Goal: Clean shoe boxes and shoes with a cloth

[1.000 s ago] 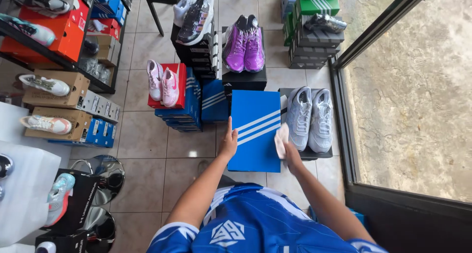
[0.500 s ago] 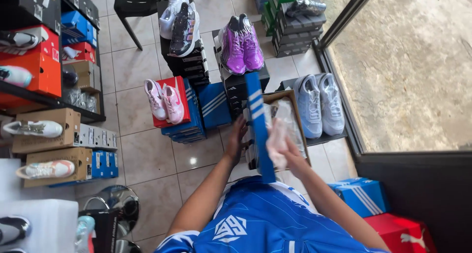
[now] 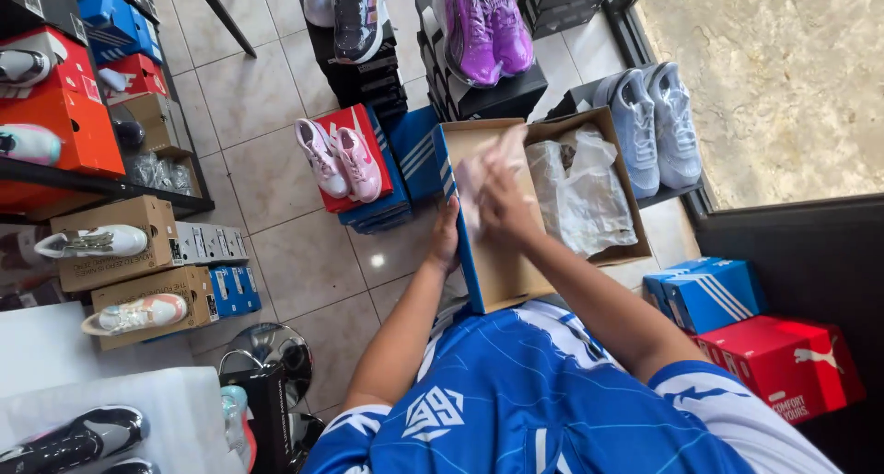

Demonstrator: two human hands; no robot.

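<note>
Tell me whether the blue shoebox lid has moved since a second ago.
Yes. The blue lid lay flat over the box beside the grey shoes; now it stands swung open on the left, away from them, held by the left hand.

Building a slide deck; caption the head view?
Left hand steadies open shoe box; right hand reaches over its tissue paper.

Bright daylight enters through the window [image 3: 783,78] on my right, a glare spot marks the floor tiles [image 3: 376,260], and my right hand [image 3: 502,193] is motion-blurred.
</note>
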